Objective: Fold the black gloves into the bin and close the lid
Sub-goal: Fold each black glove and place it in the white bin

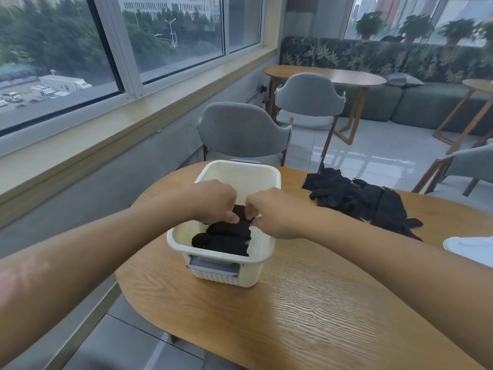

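Both hands, left hand [213,200] + right hand [277,213], pinch a folded glove [240,210] over the bin [237,172], frame centre, prob. to seat it behind two folded gloves [224,237]. Unfolded pile [360,201] centre-right; lid [469,248] off at right edge.

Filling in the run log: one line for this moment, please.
left hand + right hand: pinch folded glove over bin | folded gloves inside | loose gloves on table | lid off

Head camera looks forward and down, close over the table [306,316].
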Available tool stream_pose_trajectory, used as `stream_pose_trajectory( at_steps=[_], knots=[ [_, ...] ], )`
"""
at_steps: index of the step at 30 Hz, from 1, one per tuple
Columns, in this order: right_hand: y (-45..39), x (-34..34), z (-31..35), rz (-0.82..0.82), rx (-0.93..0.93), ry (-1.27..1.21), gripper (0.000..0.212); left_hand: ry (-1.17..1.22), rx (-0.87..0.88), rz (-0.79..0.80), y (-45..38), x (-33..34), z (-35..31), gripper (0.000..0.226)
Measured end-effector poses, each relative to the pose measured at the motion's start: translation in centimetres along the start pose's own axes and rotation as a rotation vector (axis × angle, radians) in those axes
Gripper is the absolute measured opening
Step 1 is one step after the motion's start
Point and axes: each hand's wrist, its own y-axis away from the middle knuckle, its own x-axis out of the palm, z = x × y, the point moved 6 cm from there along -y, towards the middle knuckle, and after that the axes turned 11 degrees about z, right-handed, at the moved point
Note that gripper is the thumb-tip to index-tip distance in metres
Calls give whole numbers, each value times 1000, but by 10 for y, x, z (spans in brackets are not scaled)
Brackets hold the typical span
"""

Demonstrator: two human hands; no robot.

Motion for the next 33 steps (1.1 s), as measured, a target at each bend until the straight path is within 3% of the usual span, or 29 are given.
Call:
stream_pose_trajectory(
  at_steps=[8, 16, 20, 25, 29, 33],
  knots=[
    [62, 6, -94, -232, 96, -217, 17, 33, 129, -243, 0, -38, -59, 26],
    [116, 68, -183, -245, 258, -448, 9, 183, 274, -198, -28, -26, -142, 30],
    [140, 108, -218, -311, 388, -544, 11, 254, 308, -161, -43, -3, -171, 31],
    [173, 148, -249, -522, 542, -552, 21, 383, 289, -130, -67, 45, -184, 31],
    [192, 159, -270, -662, 623, -520, 32, 437, 236, -144, -86, 90, -183, 46],
    [196, 160, -301, -680, 740, -445, 40, 441, 166, -170, -104, 132, -169, 58]
  ],
)
